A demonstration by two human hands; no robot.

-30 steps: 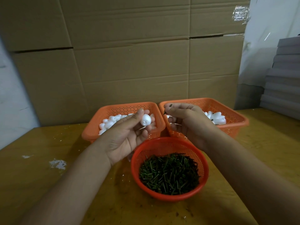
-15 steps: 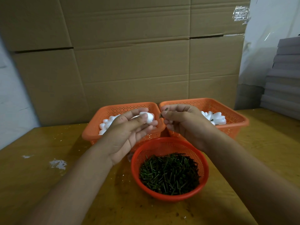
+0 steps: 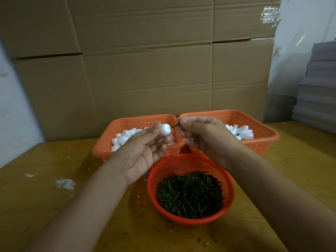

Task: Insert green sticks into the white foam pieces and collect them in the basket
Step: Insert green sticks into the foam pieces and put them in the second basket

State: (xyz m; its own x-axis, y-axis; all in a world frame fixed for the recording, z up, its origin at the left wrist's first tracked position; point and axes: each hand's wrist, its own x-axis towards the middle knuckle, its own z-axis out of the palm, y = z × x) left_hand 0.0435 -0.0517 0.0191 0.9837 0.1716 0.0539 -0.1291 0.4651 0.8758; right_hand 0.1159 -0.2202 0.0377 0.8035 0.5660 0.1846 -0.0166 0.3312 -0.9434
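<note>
A person's left hand (image 3: 143,151) holds a white foam piece (image 3: 165,129) between thumb and fingertips above the wooden counter (image 3: 45,206), while the right hand (image 3: 203,139), its fingers curled, pinches a thin green stick (image 3: 173,126) whose tip meets the foam piece at its 3 o'clock side. How deep the stick sits in the foam is hard to tell from this angle.

Directly below the hands, at 6 o'clock, a round orange basket (image 3: 190,160) stands filled with a heap of green sticks (image 3: 190,194). Behind the left hand, at 11 o'clock from the round basket, a square orange basket (image 3: 103,148) holds loose foam pieces (image 3: 121,137). Just beside it, at 1 o'clock from the round basket, a second square basket (image 3: 261,140) holds more foam pieces (image 3: 240,131), with a few dark green stems visible among them.

Flattened cardboard sheets (image 3: 145,70) stand upright behind the baskets, and a stack of grey boards (image 3: 316,91) rises at 3 o'clock. White crumbs (image 3: 65,183) lie scattered on the counter at 9 o'clock.
</note>
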